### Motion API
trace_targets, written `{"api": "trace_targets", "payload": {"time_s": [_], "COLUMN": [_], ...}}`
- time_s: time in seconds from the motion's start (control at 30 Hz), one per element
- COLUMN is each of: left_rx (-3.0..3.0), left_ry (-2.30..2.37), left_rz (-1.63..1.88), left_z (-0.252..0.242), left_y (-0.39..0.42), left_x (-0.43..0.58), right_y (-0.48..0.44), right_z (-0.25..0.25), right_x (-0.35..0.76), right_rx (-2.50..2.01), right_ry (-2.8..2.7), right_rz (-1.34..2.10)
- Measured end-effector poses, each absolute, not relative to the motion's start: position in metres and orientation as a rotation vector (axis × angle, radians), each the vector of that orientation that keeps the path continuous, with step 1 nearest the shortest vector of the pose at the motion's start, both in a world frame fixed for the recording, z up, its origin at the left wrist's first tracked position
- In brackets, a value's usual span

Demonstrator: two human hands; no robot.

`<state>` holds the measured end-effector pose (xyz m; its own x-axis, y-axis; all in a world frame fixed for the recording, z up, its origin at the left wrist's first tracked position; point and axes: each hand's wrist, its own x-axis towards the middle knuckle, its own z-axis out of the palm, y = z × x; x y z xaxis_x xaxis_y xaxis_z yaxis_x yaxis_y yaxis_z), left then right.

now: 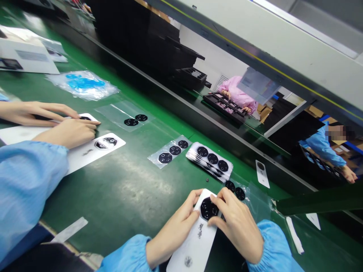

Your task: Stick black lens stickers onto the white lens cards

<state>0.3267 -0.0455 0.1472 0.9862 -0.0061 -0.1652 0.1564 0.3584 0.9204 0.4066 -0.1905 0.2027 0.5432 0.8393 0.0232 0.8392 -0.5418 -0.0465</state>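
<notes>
A white phone back cover [195,238] lies lengthwise in front of me on the green belt, with a black round camera-lens piece [209,208] at its far end. My left hand [176,226] grips the cover's left edge, fingers curled onto it. My right hand [236,223] presses its fingertips on the lens piece from the right. Both sleeves are light blue.
A stack of film sheets with black lens pieces [211,160] lies beyond my hands; more sheets [170,151] [134,119] lie to the left. A co-worker's hands [65,128] work on another white cover [99,147] at left. A bag of blue items [82,84] is farther back. Other people work across the line.
</notes>
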Motion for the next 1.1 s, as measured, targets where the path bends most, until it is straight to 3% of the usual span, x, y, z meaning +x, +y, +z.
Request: {"api": "trace_targets", "payload": {"time_s": [0.6, 1.1], "left_rx": [1.218, 1.126], "left_ry": [0.092, 0.075], "left_rz": [-0.032, -0.052], "left_z": [0.137, 0.135], "left_y": [-0.052, -0.051], "left_x": [0.331, 0.333], "right_y": [-0.195, -0.194], "right_z": [0.2, 0.203], "right_x": [0.408, 0.419], "right_rx": [-2.61, -2.529], "right_ry": [-1.58, -1.578], "right_rz": [-0.082, 0.087]}}
